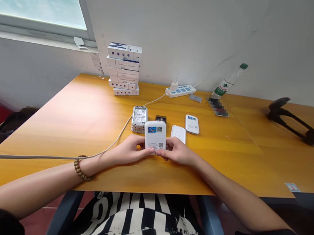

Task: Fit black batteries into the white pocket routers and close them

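Both hands (129, 149) (180, 151) grasp a labelled white device (155, 136) whose small print (153, 145) I can't quite read.

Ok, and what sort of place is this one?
Probably a simple workroom or office desk used for small electronics, though the pictures can't settle which. A stack of white boxes, a pile of labelled devices and a power strip on the wooden table suggest it.

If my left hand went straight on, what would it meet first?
Your left hand would meet the white device it holds; beyond that, probably the right hand, though depth is unclear.
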`<state>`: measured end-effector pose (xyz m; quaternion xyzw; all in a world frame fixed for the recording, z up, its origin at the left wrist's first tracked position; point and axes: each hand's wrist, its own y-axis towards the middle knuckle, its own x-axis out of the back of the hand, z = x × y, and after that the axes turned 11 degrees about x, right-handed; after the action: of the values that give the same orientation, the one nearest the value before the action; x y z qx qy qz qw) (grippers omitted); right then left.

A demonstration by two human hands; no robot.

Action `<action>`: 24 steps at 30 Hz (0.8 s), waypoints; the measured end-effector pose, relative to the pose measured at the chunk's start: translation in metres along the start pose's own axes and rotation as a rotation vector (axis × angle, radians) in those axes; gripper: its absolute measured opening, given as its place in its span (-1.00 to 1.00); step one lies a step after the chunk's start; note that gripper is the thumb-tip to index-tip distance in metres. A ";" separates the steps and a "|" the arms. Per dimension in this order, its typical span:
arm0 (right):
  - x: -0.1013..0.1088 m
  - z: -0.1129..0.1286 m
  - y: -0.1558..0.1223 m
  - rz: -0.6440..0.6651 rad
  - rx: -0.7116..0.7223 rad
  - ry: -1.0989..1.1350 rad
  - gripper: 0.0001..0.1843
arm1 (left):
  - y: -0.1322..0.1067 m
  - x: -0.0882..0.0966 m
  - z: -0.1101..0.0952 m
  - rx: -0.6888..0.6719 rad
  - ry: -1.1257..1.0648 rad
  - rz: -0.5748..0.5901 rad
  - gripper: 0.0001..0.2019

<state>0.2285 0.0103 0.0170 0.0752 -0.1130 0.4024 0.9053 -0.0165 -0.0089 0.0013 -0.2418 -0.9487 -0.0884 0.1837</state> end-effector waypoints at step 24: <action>0.160 0.030 -0.016 -0.041 -0.278 -0.865 0.32 | 0.015 0.030 0.007 -0.369 0.382 -0.502 -0.85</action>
<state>0.3404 0.1066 0.0880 0.1165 -0.5321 0.2973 0.7842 -0.0357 0.0190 0.0083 -0.0098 -0.8953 -0.3437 0.2833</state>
